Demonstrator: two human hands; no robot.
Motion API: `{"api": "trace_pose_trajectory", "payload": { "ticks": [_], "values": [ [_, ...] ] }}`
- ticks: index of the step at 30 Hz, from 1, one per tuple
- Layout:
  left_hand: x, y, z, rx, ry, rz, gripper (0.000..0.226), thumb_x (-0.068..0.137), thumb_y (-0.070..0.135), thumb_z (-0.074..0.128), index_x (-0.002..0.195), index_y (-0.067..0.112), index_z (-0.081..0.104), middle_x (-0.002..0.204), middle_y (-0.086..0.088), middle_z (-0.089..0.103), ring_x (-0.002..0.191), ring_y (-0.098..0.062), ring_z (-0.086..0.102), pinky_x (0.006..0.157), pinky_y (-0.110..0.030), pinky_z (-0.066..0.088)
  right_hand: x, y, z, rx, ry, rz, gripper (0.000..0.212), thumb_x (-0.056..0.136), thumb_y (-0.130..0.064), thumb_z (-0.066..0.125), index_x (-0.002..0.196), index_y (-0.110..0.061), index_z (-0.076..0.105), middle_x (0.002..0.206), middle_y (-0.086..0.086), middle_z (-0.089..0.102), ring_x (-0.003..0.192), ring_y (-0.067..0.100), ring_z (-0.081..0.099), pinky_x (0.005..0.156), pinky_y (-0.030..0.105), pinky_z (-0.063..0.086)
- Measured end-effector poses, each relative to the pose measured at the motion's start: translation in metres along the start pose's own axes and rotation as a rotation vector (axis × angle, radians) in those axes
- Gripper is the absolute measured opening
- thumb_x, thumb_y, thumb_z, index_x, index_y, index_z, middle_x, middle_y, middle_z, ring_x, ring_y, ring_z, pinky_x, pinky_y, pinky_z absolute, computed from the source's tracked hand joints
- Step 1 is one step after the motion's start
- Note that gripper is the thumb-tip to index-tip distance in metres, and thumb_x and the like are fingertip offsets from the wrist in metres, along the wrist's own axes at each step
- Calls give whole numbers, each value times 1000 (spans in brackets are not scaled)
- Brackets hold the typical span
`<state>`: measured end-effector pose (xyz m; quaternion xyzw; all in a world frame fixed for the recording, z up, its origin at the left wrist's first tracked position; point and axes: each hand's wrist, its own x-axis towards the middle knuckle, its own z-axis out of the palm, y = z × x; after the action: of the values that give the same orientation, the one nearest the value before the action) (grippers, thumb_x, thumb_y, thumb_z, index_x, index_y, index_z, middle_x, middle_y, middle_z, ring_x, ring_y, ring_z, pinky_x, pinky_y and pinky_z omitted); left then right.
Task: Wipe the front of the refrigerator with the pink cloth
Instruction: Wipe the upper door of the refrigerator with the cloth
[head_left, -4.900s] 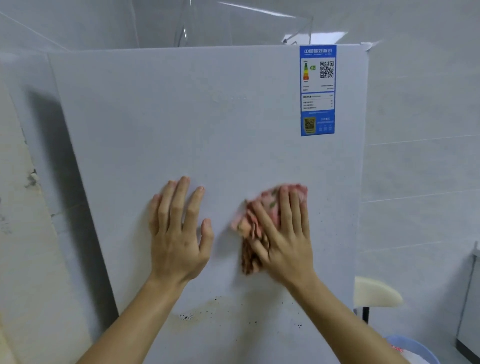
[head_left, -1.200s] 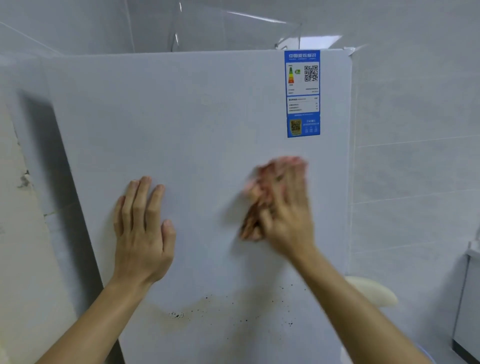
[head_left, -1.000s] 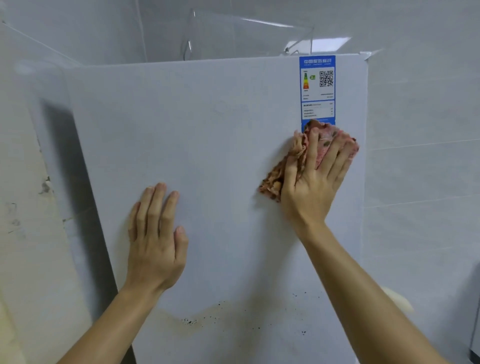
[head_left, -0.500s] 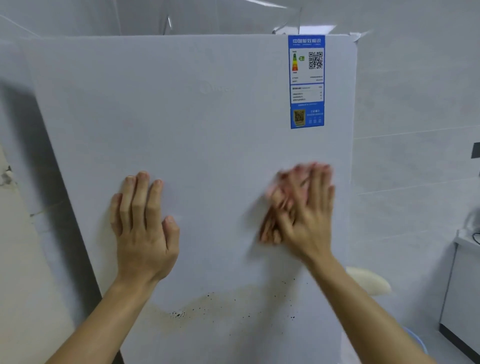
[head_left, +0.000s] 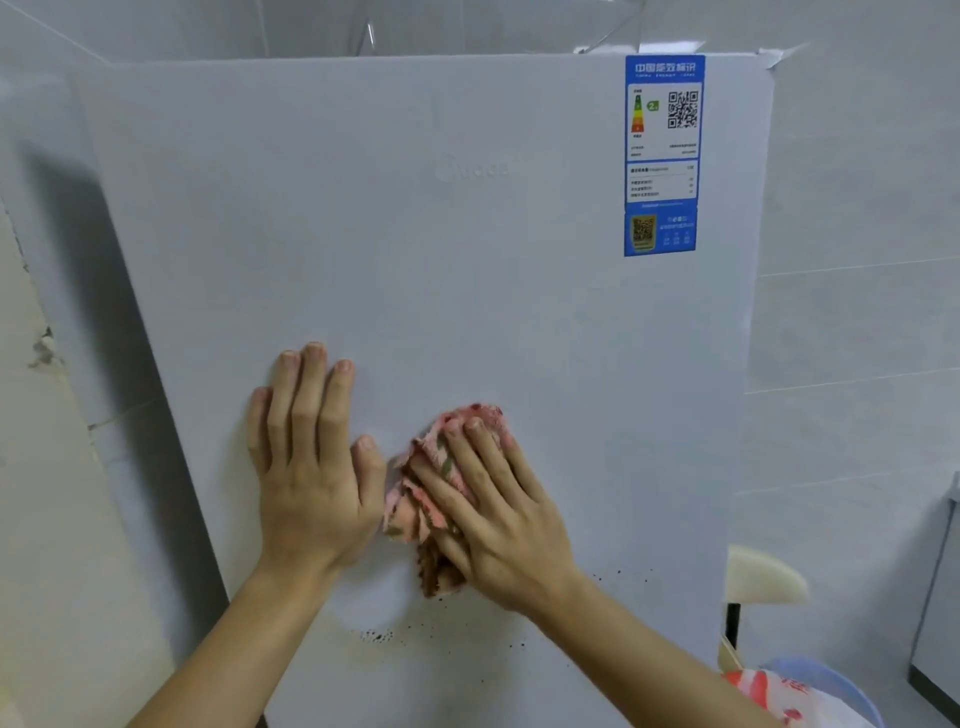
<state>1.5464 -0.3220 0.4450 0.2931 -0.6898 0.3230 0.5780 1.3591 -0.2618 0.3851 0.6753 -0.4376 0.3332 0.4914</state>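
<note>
Cloth (head_left: 410, 512), a crumpled pink terry wad with brown patches, lies pinned to the fridge (head_left: 415, 234) door under the straight, close-set fingers (head_left: 485, 457) of the right hand (head_left: 498, 514). Its frayed folds spill past the fingertips and out on the thumb side, just beside the thumb of the left hand (head_left: 311, 467). That hand lies flat on the smooth, matt grey panel, fingers straight and together. Pressed rather than gripped, the wad could slide free on the slick surface. Dragged through the dark gritty specks (head_left: 384, 635) and tan smear below the heels of both hands, it may spread the dirt. A glossy blue rectangular label (head_left: 662, 156) sits well above the fingertips.
</note>
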Motion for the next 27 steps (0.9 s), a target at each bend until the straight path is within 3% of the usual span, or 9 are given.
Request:
{"api": "trace_pose_trajectory", "payload": {
  "ticks": [4,7,9,11,13,17,20,24,27],
  "values": [
    [1,-1,-4,-8,-17,-4,60,99,18,44,156,-1,38,167,-20,30,159,-36,21,128,-57,16,6,35,-13,56,31,32,61,104,-30,50,162,-17,35,169,15,25,162,31,12,132,46,14],
    [1,-3,-11,-22,-71,-12,62,100,20,44,159,2,36,170,-17,26,161,-33,17,129,-56,15,36,96,-34,94,185,451,69,100,-27,45,164,-8,27,171,21,16,162,33,-5,133,45,-1],
    [3,-8,-15,-23,-97,14,63,101,22,44,160,3,34,171,-16,23,161,-32,15,130,-55,16,70,127,-47,92,295,748,69,105,-31,38,166,-4,20,172,26,7,161,39,-5,132,49,-3],
    [3,-14,-17,-30,-102,24,63,101,24,45,159,2,34,171,-17,24,161,-34,16,130,-53,17,106,133,-52,77,381,880,69,107,-33,35,166,-3,16,172,29,4,160,46,-3,131,54,-2],
    [-1,-18,-18,-31,-87,3,64,101,24,45,158,0,32,170,-20,24,160,-36,17,130,-53,18,137,115,-48,52,396,834,70,104,-33,39,165,-4,20,170,32,7,158,51,1,131,55,-1],
    [-9,-26,-20,-43,-49,-20,63,97,15,44,155,-8,33,167,-24,27,159,-38,20,129,-55,20,136,23,-20,119,253,373,67,101,-29,49,161,-3,35,169,29,21,158,50,10,132,55,8],
    [-13,-32,-23,-68,-41,-31,65,93,13,45,153,-11,34,165,-26,28,159,-37,19,129,-54,18,79,-37,5,113,109,119,57,107,-30,40,160,-7,40,169,22,27,160,40,16,130,55,19],
    [-13,-39,-25,-39,-70,-21,65,96,13,49,154,-10,32,167,-25,26,159,-39,18,130,-53,17,50,-26,5,67,56,-23,57,107,-31,46,161,-14,38,171,15,24,161,32,17,132,49,18],
    [-12,-38,-25,-31,-66,-34,66,91,6,46,154,-10,33,166,-24,27,158,-40,20,129,-55,19,67,19,-13,77,115,130,61,104,-27,47,161,-10,36,172,17,21,161,40,11,132,50,10]
  ]
}}
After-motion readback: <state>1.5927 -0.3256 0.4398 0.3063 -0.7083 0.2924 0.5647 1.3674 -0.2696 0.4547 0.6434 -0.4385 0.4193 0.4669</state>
